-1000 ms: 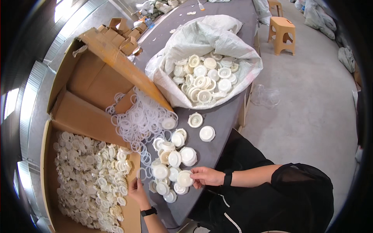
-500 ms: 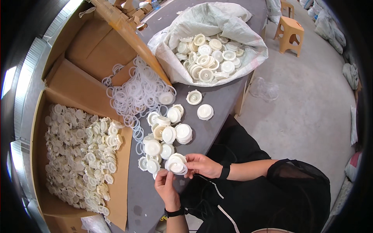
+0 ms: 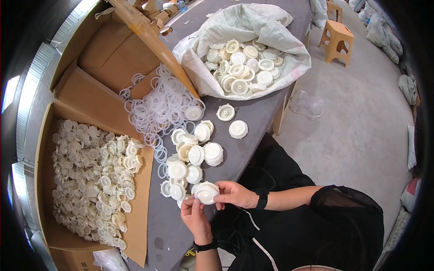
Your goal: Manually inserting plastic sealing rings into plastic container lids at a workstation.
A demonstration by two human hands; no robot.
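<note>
A round white plastic cap [image 3: 207,192] is held between my two hands just above the table's near edge. My left hand [image 3: 196,220] pinches its lower left rim with thumb and fingers. From the right, my right hand [image 3: 237,195] grips the opposite rim, thumb on top. A pale edge shows around the cap; whether it is a separate ring I cannot tell. Close beyond my hands lies a loose pile of similar white caps [image 3: 176,170], some stacked. Two more, one cap [image 3: 225,113] with its inside up and another cap [image 3: 238,129], lie apart from the pile.
Translucent rings [image 3: 169,101] spill from a cardboard flap onto the grey table [image 3: 253,115]. At left, a cardboard box [image 3: 143,198] holds many small whitish parts. A white woven sack [image 3: 192,58] of caps stands at the back. An orange stool [image 3: 338,40] is on the floor.
The cap has tilted to show more of its round face, and my right thumb now lies over its rim. My left hand has shifted slightly; the pile looks the same.
</note>
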